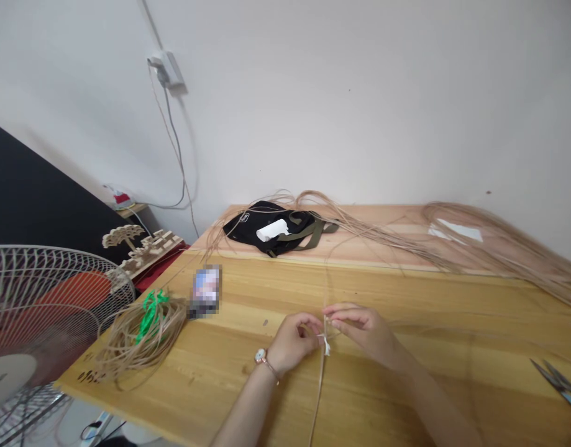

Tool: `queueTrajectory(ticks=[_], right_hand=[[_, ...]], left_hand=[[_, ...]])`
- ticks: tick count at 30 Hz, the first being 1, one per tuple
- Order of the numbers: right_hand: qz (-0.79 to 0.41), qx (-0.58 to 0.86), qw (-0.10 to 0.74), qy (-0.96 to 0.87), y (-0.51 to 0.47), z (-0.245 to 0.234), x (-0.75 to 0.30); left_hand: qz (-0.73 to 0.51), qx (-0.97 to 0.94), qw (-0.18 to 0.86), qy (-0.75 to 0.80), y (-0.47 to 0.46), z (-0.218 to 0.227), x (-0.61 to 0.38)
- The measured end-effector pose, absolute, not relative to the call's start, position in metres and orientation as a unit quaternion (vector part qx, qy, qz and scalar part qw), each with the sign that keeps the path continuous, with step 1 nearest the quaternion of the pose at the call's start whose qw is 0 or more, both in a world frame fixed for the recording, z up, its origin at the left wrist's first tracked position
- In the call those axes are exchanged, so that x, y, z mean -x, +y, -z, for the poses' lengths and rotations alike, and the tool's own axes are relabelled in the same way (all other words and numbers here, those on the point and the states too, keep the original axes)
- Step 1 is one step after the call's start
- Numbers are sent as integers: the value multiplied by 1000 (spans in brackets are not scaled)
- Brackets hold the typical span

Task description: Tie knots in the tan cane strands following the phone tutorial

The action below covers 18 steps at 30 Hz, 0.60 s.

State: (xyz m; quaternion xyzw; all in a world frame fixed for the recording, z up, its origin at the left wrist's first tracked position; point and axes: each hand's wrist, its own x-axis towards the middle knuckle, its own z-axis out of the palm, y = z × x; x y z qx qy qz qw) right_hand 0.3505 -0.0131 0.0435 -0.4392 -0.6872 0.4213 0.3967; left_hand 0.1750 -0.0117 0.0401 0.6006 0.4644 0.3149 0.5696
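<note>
Both my hands meet at the middle of the wooden table [406, 379]. My left hand [292, 340], with a watch on its wrist, is closed in a pinch on a thin pale reed strip [319, 385] that runs toward me across the table. My right hand [364, 329] pinches the same strip from the other side, fingers curled. A small white piece [325, 344] shows between the two hands where they grip. The strip's far part rises thinly toward the table's back.
A coil of reed tied with green ribbon [145, 332] lies at the left corner. A black bag [276, 231] and long loose reed strands [499, 248] lie at the back. Scissors [558, 385] rest at the right edge. A fan [38, 310] stands left of the table.
</note>
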Motion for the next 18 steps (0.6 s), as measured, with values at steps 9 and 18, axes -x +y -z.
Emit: queueTrajectory(ticks=[9, 18], right_hand=[[-429, 437, 405, -679, -12, -41, -350], [-428, 449, 434, -653, -10, -27, -347]], left_hand=[[-292, -649, 519, 473, -12, -38, -173], [-343, -781, 228, 470, -36, -37, -170]])
